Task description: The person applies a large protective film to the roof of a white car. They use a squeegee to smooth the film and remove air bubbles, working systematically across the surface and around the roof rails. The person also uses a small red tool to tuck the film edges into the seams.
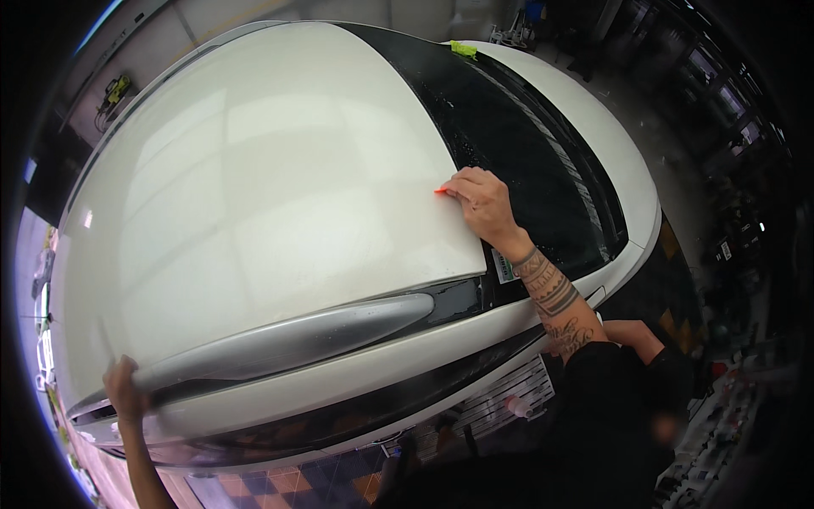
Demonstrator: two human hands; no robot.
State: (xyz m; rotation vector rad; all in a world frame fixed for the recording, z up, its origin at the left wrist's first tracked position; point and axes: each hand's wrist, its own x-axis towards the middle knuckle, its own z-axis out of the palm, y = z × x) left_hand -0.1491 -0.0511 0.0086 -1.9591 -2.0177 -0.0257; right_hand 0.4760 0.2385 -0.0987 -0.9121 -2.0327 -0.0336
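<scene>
My right hand (483,202), with a tattooed forearm, is at the front edge of a white car roof (280,170), beside the dark windshield (517,153). Its fingers pinch a small flat orange piece (441,191) against the roof; its exact kind is not clear. Far to the left, my left hand (124,386) is at the rear end of the silver roof rail (288,339). Motion smears its fingers, so whether it grips the rail or holds something cannot be made out.
A bright yellow-green cloth (463,49) lies at the windshield's far corner. Another bare forearm (636,338) is partly hidden behind my right arm; whose it is cannot be told. Below the car's side is a slatted light-coloured surface (509,394). Checkered tiles (314,488) cover the floor.
</scene>
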